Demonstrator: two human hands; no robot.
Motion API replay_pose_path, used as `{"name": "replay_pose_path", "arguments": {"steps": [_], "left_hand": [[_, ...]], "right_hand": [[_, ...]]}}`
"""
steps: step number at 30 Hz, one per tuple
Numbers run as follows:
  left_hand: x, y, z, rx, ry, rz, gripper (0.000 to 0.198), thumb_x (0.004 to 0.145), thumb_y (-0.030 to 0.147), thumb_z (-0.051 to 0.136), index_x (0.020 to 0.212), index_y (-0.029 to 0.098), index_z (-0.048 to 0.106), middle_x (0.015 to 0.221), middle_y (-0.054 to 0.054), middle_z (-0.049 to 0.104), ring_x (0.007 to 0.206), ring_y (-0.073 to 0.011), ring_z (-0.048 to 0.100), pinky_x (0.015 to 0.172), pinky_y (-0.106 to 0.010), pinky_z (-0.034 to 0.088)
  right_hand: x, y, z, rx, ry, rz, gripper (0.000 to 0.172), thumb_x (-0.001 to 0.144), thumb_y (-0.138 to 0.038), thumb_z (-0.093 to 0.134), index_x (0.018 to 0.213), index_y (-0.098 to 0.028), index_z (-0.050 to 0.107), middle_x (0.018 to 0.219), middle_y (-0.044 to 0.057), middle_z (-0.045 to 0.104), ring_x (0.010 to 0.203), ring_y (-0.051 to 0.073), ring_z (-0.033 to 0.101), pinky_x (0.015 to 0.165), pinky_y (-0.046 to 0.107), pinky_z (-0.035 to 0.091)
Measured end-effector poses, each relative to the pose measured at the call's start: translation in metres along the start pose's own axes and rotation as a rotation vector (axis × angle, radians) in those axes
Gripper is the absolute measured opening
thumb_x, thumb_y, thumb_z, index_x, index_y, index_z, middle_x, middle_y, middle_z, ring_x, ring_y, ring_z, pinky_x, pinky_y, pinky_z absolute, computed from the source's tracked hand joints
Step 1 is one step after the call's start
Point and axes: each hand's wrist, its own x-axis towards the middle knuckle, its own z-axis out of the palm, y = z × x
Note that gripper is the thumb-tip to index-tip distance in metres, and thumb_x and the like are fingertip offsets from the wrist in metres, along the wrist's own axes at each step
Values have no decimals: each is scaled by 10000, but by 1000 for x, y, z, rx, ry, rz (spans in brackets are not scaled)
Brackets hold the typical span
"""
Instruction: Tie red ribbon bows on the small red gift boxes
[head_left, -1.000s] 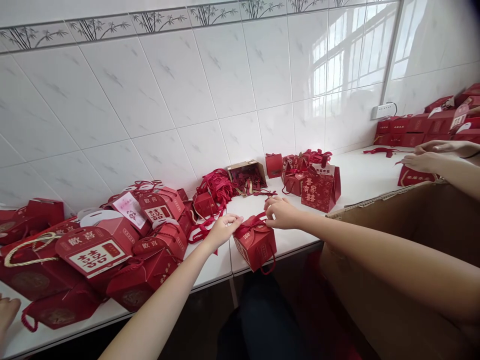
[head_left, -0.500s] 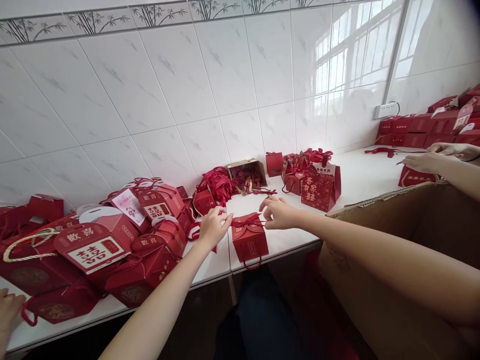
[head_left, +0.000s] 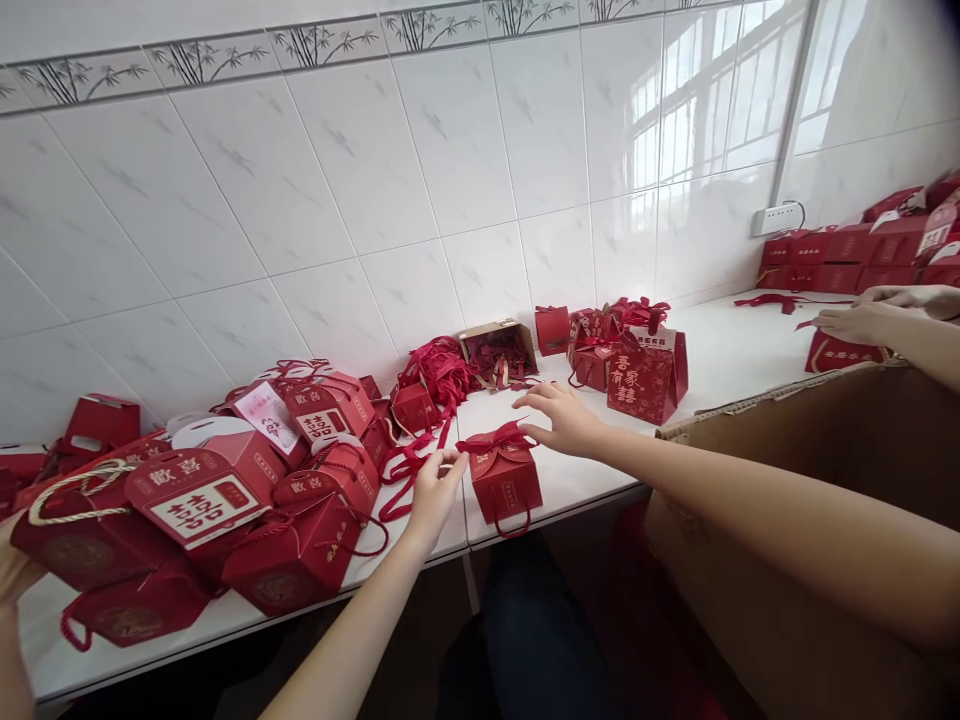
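Note:
A red gift box point(head_left: 508, 488) with a cord handle sits near the counter's front edge. Across its top lies a red ribbon point(head_left: 496, 438) tied in a bow. My left hand point(head_left: 436, 492) pinches the bow's left end between thumb and fingertips. On the other side, my right hand point(head_left: 561, 422) has its thumb side closed at the bow's right end, its upper fingers stretched forward. The exact grip there is partly hidden. Loose red ribbon point(head_left: 405, 468) lies on the counter behind my left hand.
Piled red gift boxes point(head_left: 202, 495) fill the left; another person's hand point(head_left: 19, 560) touches them. Behind are a ribbon bundle point(head_left: 439, 370), an open small carton point(head_left: 496, 350) and a standing red box point(head_left: 646, 375). A large cardboard box point(head_left: 757, 440) blocks the right. A co-worker's hands point(head_left: 862, 318) work beyond.
The bow on the box looks fuller, and my left hand has dropped slightly lower. At far left, the other person's hand has moved up against the piled boxes. The view has shifted slightly.

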Motion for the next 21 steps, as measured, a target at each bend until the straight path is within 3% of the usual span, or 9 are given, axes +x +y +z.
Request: {"name": "replay_pose_path", "arguments": {"steps": [5, 11, 15, 21], "left_hand": [[-1, 9, 18, -75, -55, -6, 295, 777, 360, 525, 1009, 191, 591, 1076, -82, 617, 968, -206, 593, 756, -298, 487], [6, 11, 32, -84, -96, 31, 316, 772, 206, 431, 1020, 189, 626, 1138, -76, 612, 1047, -207, 573, 884, -347, 459], [1, 20, 36, -21, -95, 100, 243, 755, 263, 535, 959, 198, 651, 1101, -75, 601, 993, -211, 582, 920, -374, 436], [-1, 32, 39, 4, -106, 134, 152, 749, 318, 580, 835, 192, 594, 956, -50, 635, 880, -206, 628, 777, -338, 498]], "right_hand": [[-4, -7, 4, -36, -56, -108, 322, 858, -338, 527, 1164, -306, 622, 1254, 99, 492, 1187, 309, 372, 954, 482, 314], [-4, -9, 3, -33, -130, -65, 277, 864, -405, 514, 1061, -312, 685, 1262, 93, 492, 1181, 318, 365, 931, 504, 310], [-4, -9, 3, -19, -129, -48, 259, 844, -392, 546, 1045, -308, 686, 1224, 90, 528, 1155, 316, 386, 906, 505, 325], [-3, -8, 3, -21, -77, -80, 206, 833, -357, 574, 963, -279, 714, 1218, 76, 543, 1164, 295, 388, 944, 477, 311]]}}
